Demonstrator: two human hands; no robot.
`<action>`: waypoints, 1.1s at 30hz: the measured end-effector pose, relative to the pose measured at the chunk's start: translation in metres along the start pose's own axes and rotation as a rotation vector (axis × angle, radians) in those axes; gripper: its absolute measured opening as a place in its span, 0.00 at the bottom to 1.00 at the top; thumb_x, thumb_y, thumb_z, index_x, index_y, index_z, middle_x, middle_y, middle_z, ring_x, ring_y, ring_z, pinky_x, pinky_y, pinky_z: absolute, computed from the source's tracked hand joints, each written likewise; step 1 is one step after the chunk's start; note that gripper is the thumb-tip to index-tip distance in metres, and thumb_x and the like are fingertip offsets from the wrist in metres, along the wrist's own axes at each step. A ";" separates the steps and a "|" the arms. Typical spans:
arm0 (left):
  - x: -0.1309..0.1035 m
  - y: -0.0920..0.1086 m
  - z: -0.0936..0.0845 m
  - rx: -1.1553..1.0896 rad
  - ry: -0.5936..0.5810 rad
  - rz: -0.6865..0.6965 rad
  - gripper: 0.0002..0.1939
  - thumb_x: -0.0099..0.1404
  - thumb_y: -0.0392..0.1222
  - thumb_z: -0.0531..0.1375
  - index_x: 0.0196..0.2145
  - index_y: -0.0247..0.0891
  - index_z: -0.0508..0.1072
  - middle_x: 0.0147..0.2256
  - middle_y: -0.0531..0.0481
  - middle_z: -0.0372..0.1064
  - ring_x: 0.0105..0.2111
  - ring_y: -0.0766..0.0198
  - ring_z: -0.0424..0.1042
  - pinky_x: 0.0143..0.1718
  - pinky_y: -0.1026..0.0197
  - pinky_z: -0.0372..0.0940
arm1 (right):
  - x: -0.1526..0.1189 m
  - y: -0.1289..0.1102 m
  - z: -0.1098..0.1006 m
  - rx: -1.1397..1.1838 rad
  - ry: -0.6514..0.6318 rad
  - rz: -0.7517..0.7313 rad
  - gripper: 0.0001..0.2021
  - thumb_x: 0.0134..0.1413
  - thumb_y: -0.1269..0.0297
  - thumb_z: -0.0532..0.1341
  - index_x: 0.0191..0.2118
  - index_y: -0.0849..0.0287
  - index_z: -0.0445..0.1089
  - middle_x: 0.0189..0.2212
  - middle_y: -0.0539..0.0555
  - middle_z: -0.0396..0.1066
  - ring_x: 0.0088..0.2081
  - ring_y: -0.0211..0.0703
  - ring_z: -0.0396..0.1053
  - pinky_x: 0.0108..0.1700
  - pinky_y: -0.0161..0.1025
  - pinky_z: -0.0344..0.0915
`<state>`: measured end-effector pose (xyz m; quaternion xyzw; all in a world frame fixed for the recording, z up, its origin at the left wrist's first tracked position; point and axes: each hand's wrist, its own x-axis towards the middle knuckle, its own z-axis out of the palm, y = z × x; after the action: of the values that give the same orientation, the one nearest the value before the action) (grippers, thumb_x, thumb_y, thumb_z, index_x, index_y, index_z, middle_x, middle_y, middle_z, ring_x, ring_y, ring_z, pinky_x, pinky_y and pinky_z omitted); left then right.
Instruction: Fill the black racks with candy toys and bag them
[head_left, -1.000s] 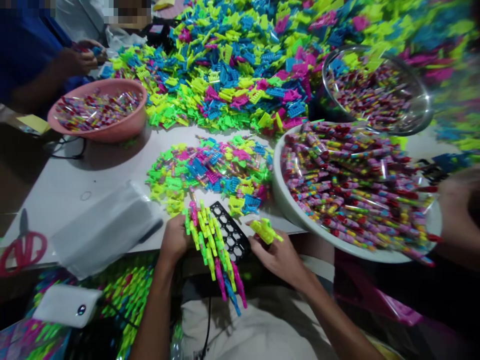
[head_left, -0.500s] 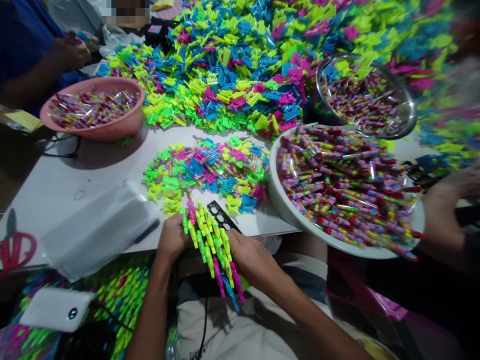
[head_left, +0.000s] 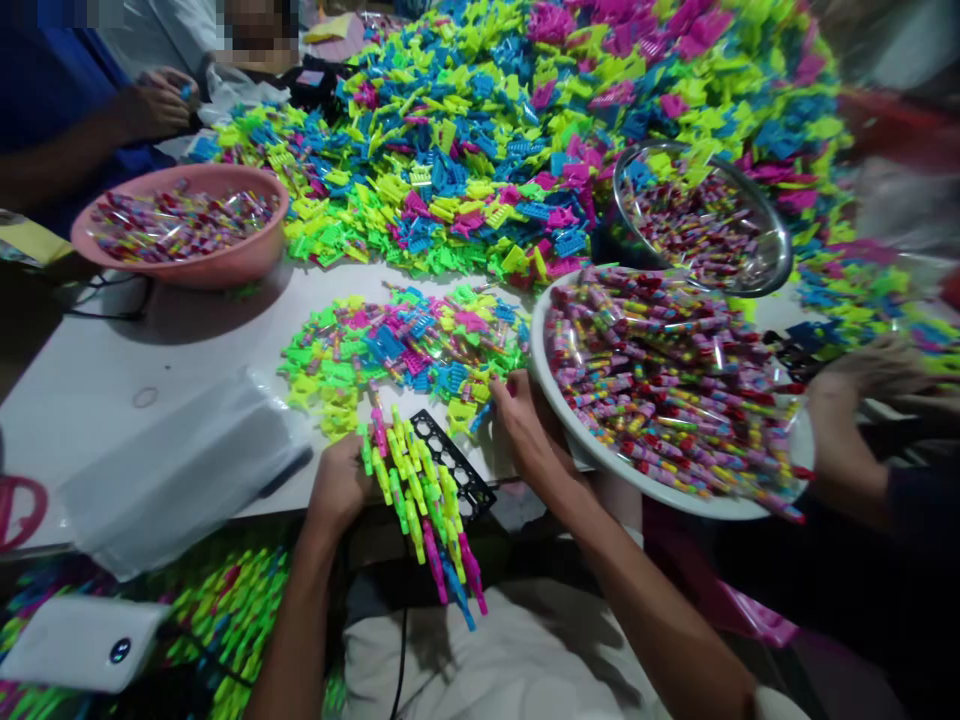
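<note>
My left hand (head_left: 341, 485) is closed around a bundle of bright plastic toy pieces (head_left: 416, 490), mostly yellow and green with some pink and blue ones at the lower end. Beside the bundle sticks out a black strip with round holes (head_left: 454, 465); what supports it is hidden. My right hand (head_left: 529, 425) is at the near edge of a small heap of mixed toy pieces and candy tubes (head_left: 405, 335). Its thumb and fingers pinch a small blue plastic piece (head_left: 481, 416).
A white basin (head_left: 551, 410) of candy tubes stands to the right, with a steel bowl (head_left: 784, 250) behind and a pink basin (head_left: 187, 270) at left. A huge toy pile (head_left: 450, 170) fills the back. A plastic bag (head_left: 180, 470) and red scissors (head_left: 22, 510) lie left. Co-workers' hands flank both sides.
My right hand has left the bundle and moved up and right to the small heap, where it pinches a blue piece. More of the black strip shows. My left hand keeps holding the bundle.
</note>
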<state>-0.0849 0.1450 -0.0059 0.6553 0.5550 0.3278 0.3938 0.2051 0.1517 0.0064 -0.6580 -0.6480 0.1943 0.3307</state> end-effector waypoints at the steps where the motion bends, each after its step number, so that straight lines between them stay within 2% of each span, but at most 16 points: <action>1: 0.000 -0.001 0.000 -0.005 -0.002 -0.003 0.08 0.62 0.42 0.61 0.31 0.37 0.79 0.31 0.50 0.78 0.30 0.59 0.70 0.36 0.61 0.67 | 0.001 0.001 0.003 0.000 -0.004 -0.007 0.09 0.66 0.67 0.56 0.48 0.52 0.70 0.45 0.55 0.68 0.47 0.48 0.67 0.54 0.45 0.70; 4: -0.001 -0.002 0.000 -0.003 0.005 -0.025 0.07 0.61 0.42 0.62 0.30 0.37 0.78 0.30 0.51 0.76 0.31 0.59 0.71 0.35 0.62 0.66 | -0.001 0.003 0.002 0.021 -0.044 -0.067 0.06 0.66 0.66 0.57 0.44 0.52 0.70 0.41 0.54 0.69 0.45 0.47 0.67 0.51 0.41 0.70; 8: -0.002 -0.003 0.000 -0.009 0.015 -0.033 0.08 0.60 0.44 0.63 0.29 0.37 0.77 0.28 0.51 0.75 0.30 0.59 0.70 0.32 0.62 0.65 | -0.019 -0.005 -0.019 0.101 -0.100 -0.123 0.05 0.66 0.62 0.61 0.42 0.55 0.73 0.38 0.55 0.72 0.41 0.47 0.70 0.46 0.39 0.70; 12: -0.002 -0.005 0.000 0.014 0.028 -0.009 0.08 0.58 0.45 0.64 0.27 0.37 0.76 0.28 0.51 0.74 0.29 0.59 0.70 0.33 0.62 0.65 | -0.051 -0.020 -0.028 0.355 -0.108 0.033 0.12 0.66 0.56 0.64 0.34 0.57 0.74 0.30 0.51 0.71 0.32 0.42 0.69 0.35 0.36 0.68; 15: -0.001 -0.007 -0.001 0.049 0.048 -0.034 0.10 0.57 0.47 0.64 0.25 0.37 0.74 0.26 0.51 0.73 0.29 0.58 0.71 0.33 0.61 0.66 | -0.075 -0.029 -0.018 0.509 -0.156 0.127 0.13 0.68 0.53 0.63 0.38 0.58 0.77 0.31 0.51 0.74 0.33 0.43 0.72 0.36 0.36 0.69; 17: -0.001 -0.007 -0.001 0.054 0.047 -0.047 0.11 0.56 0.48 0.65 0.24 0.38 0.74 0.25 0.51 0.73 0.28 0.58 0.70 0.32 0.61 0.66 | -0.088 -0.031 -0.010 0.480 -0.208 0.097 0.13 0.70 0.54 0.61 0.42 0.58 0.77 0.33 0.51 0.76 0.35 0.44 0.73 0.39 0.38 0.71; 19: 0.000 -0.007 -0.001 0.061 0.047 -0.040 0.13 0.55 0.50 0.65 0.24 0.38 0.73 0.24 0.51 0.72 0.28 0.58 0.70 0.31 0.61 0.65 | -0.096 -0.029 -0.004 0.412 -0.271 -0.001 0.11 0.72 0.56 0.60 0.43 0.57 0.76 0.37 0.53 0.78 0.38 0.45 0.75 0.44 0.39 0.72; 21: 0.000 -0.006 -0.002 0.076 0.050 -0.026 0.13 0.56 0.50 0.64 0.24 0.38 0.73 0.25 0.50 0.73 0.28 0.58 0.70 0.31 0.61 0.65 | -0.100 -0.026 -0.001 0.346 -0.317 -0.106 0.10 0.72 0.58 0.59 0.43 0.57 0.75 0.40 0.56 0.79 0.41 0.47 0.76 0.46 0.41 0.72; 24: 0.000 -0.004 -0.001 0.099 0.062 -0.022 0.14 0.57 0.51 0.64 0.23 0.38 0.73 0.25 0.50 0.73 0.29 0.57 0.71 0.31 0.61 0.65 | -0.101 -0.020 -0.004 0.257 -0.343 -0.179 0.09 0.73 0.61 0.58 0.43 0.56 0.73 0.41 0.57 0.79 0.42 0.48 0.77 0.47 0.41 0.72; 26: 0.001 -0.003 -0.001 0.103 0.066 -0.028 0.15 0.57 0.52 0.63 0.23 0.38 0.73 0.25 0.50 0.73 0.28 0.57 0.71 0.31 0.60 0.65 | -0.101 -0.020 -0.007 0.184 -0.364 -0.225 0.08 0.74 0.63 0.57 0.44 0.56 0.72 0.40 0.57 0.78 0.42 0.47 0.76 0.46 0.40 0.71; 28: 0.001 -0.003 -0.001 0.099 0.068 -0.036 0.15 0.57 0.52 0.63 0.23 0.38 0.73 0.24 0.49 0.73 0.28 0.57 0.70 0.31 0.60 0.65 | -0.102 -0.023 -0.008 0.084 -0.371 -0.308 0.07 0.73 0.67 0.55 0.44 0.57 0.71 0.38 0.56 0.76 0.38 0.46 0.74 0.41 0.39 0.69; 30: 0.001 -0.004 -0.001 0.097 0.066 -0.032 0.15 0.57 0.52 0.64 0.23 0.38 0.73 0.24 0.50 0.73 0.28 0.58 0.70 0.31 0.60 0.65 | -0.105 -0.029 -0.009 -0.032 -0.375 -0.385 0.08 0.72 0.70 0.53 0.42 0.57 0.69 0.34 0.55 0.74 0.34 0.45 0.71 0.36 0.38 0.65; 33: 0.001 -0.006 -0.001 0.103 0.058 -0.011 0.14 0.56 0.51 0.64 0.22 0.38 0.73 0.24 0.50 0.72 0.27 0.59 0.69 0.31 0.60 0.65 | -0.110 -0.041 -0.012 -0.141 -0.390 -0.437 0.07 0.72 0.72 0.54 0.44 0.58 0.69 0.33 0.53 0.71 0.33 0.44 0.67 0.34 0.38 0.61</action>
<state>-0.0886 0.1464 -0.0101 0.6618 0.5859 0.3154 0.3453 0.1744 0.0395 0.0238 -0.4745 -0.8375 0.1956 0.1877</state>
